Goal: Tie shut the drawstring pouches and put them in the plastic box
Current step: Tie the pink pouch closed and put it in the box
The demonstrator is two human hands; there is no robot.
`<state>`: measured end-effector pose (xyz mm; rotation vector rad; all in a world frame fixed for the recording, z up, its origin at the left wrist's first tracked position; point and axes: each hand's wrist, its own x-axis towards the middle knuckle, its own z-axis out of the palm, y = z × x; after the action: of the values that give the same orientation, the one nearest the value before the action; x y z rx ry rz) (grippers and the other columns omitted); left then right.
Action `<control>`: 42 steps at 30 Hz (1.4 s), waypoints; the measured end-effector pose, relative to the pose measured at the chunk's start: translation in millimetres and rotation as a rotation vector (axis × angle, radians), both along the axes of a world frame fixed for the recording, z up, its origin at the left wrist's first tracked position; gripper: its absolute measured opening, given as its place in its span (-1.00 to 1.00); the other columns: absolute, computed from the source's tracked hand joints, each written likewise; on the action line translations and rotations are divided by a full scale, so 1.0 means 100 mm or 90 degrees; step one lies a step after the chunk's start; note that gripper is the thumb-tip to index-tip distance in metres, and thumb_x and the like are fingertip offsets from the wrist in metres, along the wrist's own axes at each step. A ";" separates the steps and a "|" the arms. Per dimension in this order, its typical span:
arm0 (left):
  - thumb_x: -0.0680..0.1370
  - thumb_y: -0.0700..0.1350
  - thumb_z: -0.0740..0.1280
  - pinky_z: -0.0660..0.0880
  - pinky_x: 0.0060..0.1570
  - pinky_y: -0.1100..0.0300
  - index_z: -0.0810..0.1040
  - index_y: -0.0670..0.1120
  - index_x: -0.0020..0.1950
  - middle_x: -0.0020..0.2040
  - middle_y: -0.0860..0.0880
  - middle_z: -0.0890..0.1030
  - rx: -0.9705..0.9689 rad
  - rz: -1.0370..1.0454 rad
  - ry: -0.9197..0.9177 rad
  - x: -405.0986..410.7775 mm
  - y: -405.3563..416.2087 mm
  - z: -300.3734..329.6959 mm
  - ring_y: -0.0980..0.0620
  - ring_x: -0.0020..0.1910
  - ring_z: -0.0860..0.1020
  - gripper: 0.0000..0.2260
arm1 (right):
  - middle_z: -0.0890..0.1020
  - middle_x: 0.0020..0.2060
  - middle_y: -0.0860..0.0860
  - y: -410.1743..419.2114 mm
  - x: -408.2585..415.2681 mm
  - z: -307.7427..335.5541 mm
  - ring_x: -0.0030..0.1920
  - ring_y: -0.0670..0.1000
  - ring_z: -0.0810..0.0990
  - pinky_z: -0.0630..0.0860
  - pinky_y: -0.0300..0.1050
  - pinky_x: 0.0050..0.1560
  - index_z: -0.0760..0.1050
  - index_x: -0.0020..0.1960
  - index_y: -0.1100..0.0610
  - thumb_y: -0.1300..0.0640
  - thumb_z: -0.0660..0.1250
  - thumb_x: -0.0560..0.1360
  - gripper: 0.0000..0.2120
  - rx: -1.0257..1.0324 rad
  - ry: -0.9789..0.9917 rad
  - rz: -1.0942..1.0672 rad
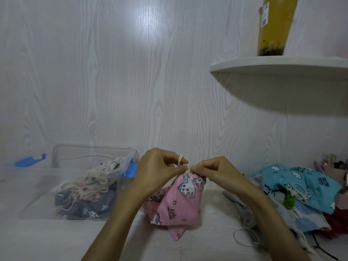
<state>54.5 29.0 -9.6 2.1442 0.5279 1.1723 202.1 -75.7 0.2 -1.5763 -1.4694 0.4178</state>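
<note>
Pink unicorn pouch (180,200) sits centre on the white worktop (47,240), neck gathered and pulled upward, its body resting on the surface.

Your left hand (158,170) pinches the cream drawstring (185,164) at the pouch neck; a loop of cord wraps over a fingertip just above the knot area. Left grip: clamped on the cord.

Your right hand (212,171) pinches the same cord from the other side, fingertips touching the left hand's at the neck. Right grip: also clamped on the cord.

Clear plastic box (90,172) is to your left on the worktop, open, with blue latches (31,160) showing on its sides. It holds several pouches: dark grey patterned ones (84,206) at the bottom with a tangle of cream cords on top, and a white printed one (111,163) near the back rim.

Pile of untied pouches lies to your right: a blue cloud-print pouch (301,183) on top, and a pale one with blue blobs (301,219) beneath it, loose cords trailing toward you.

Wall shelf (278,67) upper right carries a tall cup of yellow drink (275,25) with dark bits at the bottom.
</note>
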 end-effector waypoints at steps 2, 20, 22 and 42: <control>0.33 -0.07 0.54 0.60 -0.21 0.15 0.69 0.08 -0.25 -0.31 0.10 0.69 -0.002 -0.003 -0.030 0.01 -0.01 -0.01 0.14 -0.32 0.62 -0.92 | 0.65 -0.39 -0.12 0.01 0.01 -0.01 -0.38 -0.24 0.54 0.38 -0.45 -0.35 0.63 -0.15 0.10 0.05 0.34 0.49 -0.85 -0.016 0.049 -0.020; 0.39 -0.16 0.49 0.54 -0.13 0.38 0.71 -0.12 -0.12 -0.22 0.00 0.72 -0.097 -0.132 -0.029 0.00 0.06 0.00 0.12 -0.19 0.68 -0.90 | 0.64 -0.41 -0.05 0.02 -0.05 -0.03 -0.37 -0.04 0.60 0.54 -0.10 -0.28 0.61 -0.30 0.04 0.12 0.44 0.33 -0.95 0.156 -0.087 -0.168; 0.39 -0.13 0.49 0.52 -0.14 0.40 0.71 -0.08 -0.15 -0.23 0.02 0.71 -0.081 -0.106 -0.017 -0.02 0.10 0.00 0.16 -0.20 0.67 -0.93 | 0.62 -0.37 -0.11 0.00 -0.01 -0.04 -0.34 -0.09 0.57 0.51 -0.18 -0.28 0.55 -0.33 -0.03 0.05 0.42 0.29 -0.94 0.185 -0.215 -0.221; 0.40 -0.07 0.49 0.59 -0.09 0.11 0.70 0.01 -0.21 -0.24 0.09 0.71 -0.041 -0.054 0.014 0.00 0.19 -0.08 0.20 -0.26 0.65 -0.98 | 0.34 -0.55 0.00 0.14 0.02 -0.05 -0.47 -0.05 0.30 0.24 -0.18 -0.35 0.25 -0.52 0.09 -0.08 0.17 0.56 -0.49 0.051 -0.098 -0.238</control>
<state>54.9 47.5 -17.9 2.1059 0.4736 1.0735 204.0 -61.4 -4.5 -1.8022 -1.2476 0.0209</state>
